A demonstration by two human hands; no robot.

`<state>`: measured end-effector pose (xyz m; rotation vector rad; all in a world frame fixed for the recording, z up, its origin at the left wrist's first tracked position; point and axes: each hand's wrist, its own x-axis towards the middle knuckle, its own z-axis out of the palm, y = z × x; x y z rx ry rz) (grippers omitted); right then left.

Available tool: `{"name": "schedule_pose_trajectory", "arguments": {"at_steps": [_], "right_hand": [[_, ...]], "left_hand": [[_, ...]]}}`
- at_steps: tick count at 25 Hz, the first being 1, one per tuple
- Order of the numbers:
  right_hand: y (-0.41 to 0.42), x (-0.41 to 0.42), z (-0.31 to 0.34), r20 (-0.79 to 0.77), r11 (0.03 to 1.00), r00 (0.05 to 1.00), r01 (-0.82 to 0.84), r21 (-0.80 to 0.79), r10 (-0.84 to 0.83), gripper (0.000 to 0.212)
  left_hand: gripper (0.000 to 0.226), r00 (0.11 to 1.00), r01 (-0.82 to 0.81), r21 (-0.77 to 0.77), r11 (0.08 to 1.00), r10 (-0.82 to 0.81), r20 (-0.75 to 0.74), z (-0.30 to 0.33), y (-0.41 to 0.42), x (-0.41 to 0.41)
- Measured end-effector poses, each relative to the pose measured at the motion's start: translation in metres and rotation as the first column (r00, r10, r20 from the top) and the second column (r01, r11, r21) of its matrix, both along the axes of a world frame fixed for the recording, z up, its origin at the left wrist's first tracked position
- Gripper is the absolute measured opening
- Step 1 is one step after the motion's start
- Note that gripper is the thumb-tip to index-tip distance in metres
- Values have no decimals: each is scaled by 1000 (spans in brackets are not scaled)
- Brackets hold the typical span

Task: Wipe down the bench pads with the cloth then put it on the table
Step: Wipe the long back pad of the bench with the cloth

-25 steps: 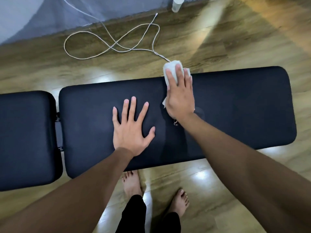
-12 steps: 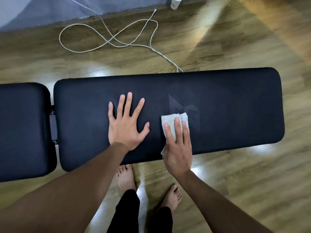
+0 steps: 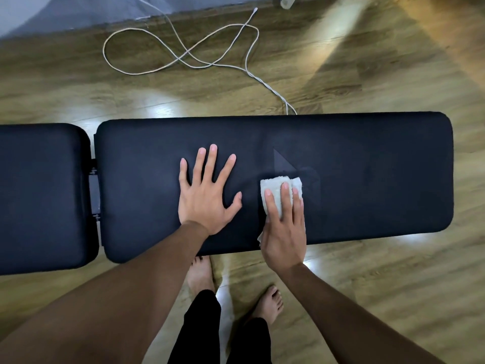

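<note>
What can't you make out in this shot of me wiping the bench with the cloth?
All in the head view:
- The cloth: the right hand lies flat over most of it.
- The short bench pad: cut off by the left edge.
- The white object on the floor: cut off by the top edge.
- The cable: its near end runs behind the long bench pad.
- The table: not in view.

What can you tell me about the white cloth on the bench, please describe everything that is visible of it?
The cloth is white, with a soft, terry-like texture, and looks folded into a small pad. It lies flat on the long black bench pad, near its front edge and beside a faint logo. The right hand presses down on it, fingers spread over its top, hiding most of it. A small corner sticks out below the palm. The left hand does not touch it.
</note>
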<state>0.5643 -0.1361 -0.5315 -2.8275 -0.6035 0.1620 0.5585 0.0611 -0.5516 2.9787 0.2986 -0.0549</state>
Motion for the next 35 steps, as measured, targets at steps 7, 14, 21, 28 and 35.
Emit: {"name": "schedule_pose_trajectory", "arguments": {"at_steps": [7, 14, 21, 28, 35], "right_hand": [[45, 82, 4, -31, 1000, 999, 20, -24, -20, 71], [55, 102, 6, -23, 1000, 1000, -4, -26, 3, 71], [31, 46, 8, -48, 1000, 999, 23, -20, -24, 66], [28, 23, 2, 8, 997, 999, 43, -66, -43, 66], [42, 32, 3, 45, 995, 998, 41, -91, -37, 66]], "left_hand": [[81, 1000, 2, -3, 1000, -2, -6, 1, 0, -1], [82, 1000, 9, 27, 1000, -9, 15, -5, 2, -1], [79, 999, 14, 14, 1000, -14, -29, 8, 2, -1], [76, 1000, -19, -36, 999, 20, 6, 23, 58, -22], [77, 1000, -26, 18, 999, 26, 10, 2, 99, -37]]}}
